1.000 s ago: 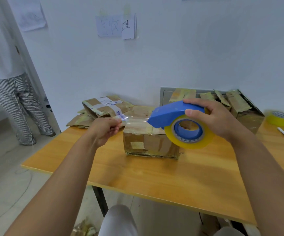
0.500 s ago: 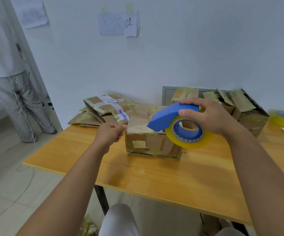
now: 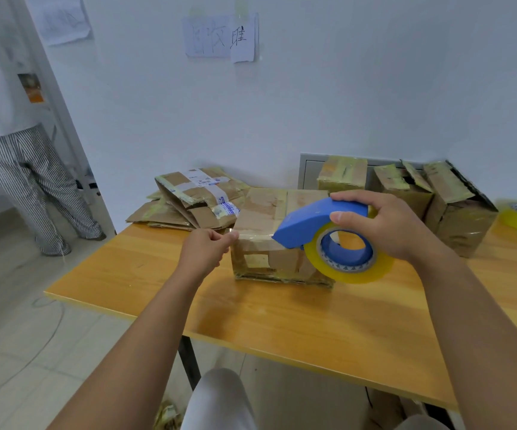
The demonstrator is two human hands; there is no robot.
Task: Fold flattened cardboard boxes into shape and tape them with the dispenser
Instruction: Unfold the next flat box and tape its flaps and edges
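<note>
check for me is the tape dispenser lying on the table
No, the right hand holds the tape dispenser up at the box.

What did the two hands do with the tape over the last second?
The left hand, pinching the tape end, came down from above the box to its near left top corner. The right hand lowered the blue dispenser to the box top. Both grips, the box and the flattened boxes stayed put.

Glossy wooden table [image 3: 282, 318], worn matt cardboard box [image 3: 263, 212], smooth blue plastic dispenser [image 3: 310, 218] with shiny tape
</note>
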